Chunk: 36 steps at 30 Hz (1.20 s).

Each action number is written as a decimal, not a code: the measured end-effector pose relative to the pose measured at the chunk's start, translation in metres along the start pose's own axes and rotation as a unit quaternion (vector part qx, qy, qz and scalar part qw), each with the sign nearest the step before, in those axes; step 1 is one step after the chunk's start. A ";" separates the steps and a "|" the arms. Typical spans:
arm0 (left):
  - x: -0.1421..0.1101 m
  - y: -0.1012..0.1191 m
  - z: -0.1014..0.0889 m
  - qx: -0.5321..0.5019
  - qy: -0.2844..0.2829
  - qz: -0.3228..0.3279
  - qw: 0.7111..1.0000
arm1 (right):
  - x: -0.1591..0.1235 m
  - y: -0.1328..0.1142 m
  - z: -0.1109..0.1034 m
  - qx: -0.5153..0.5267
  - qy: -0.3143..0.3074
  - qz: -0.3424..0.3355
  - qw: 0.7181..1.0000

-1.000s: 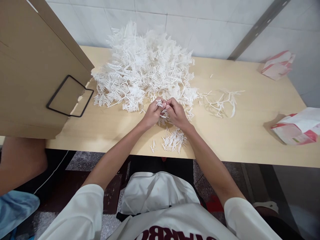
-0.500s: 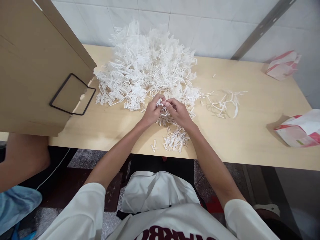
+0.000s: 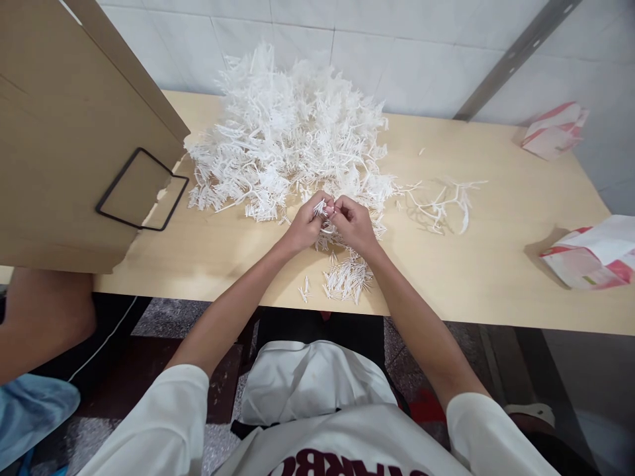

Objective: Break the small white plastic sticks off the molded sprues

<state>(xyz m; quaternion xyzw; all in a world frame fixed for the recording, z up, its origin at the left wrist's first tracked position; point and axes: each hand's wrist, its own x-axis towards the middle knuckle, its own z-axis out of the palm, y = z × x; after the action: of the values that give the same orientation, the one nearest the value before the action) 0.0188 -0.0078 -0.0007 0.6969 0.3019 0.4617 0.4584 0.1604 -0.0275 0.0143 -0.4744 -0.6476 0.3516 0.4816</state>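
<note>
White sprigs (image 3: 320,208) in left hand (image 3: 305,222), grip closed, right hand (image 3: 354,225) pinched closed beside it, hold unclear

left hand (image 3: 308,221) — fingers curled | right hand (image 3: 355,225) — fingertips meeting left's | forearms (image 3: 419,317) converging

Pale table (image 3: 466,271): white tangled heap (image 3: 288,139) at eleven o'clock, small sticks (image 3: 348,280) at six, packets (image 3: 555,131) at two and three.

White short-sleeved shirt (image 3: 347,426) with large dark maroon lettering (image 3: 315,463) across the front.
</note>
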 end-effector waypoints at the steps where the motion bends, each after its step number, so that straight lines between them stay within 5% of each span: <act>1: 0.000 0.000 0.000 -0.019 -0.003 -0.010 1.000 | -0.001 -0.001 0.000 0.001 -0.010 -0.001 1.000; 5: 0.002 0.001 -0.002 -0.067 0.035 -0.051 0.996 | -0.004 -0.002 0.000 0.026 -0.051 -0.002 0.998; 8: 0.003 -0.002 -0.004 -0.072 0.066 -0.072 0.993 | -0.004 0.000 -0.001 0.038 -0.017 -0.009 0.999; 12: 0.006 -0.009 -0.008 -0.045 0.108 -0.047 0.992 | -0.001 0.006 -0.006 0.053 0.037 -0.001 0.998; 18: 0.002 -0.006 -0.007 0.043 0.154 -0.014 0.987 | 0.001 0.006 -0.011 0.051 -0.006 -0.057 0.997; 24: -0.005 -0.007 -0.008 0.135 0.126 0.016 0.983 | 0.003 0.008 -0.004 -0.135 0.036 -0.109 0.984; 36: -0.003 -0.002 -0.006 0.132 0.047 -0.036 0.989 | 0.005 0.014 -0.007 -0.217 0.092 -0.168 0.957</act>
<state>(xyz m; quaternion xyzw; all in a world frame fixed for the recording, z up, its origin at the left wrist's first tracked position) 0.0119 -0.0069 -0.0024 0.7175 0.4066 0.4330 0.3639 0.1710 -0.0186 0.0049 -0.4819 -0.7319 0.0711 0.4765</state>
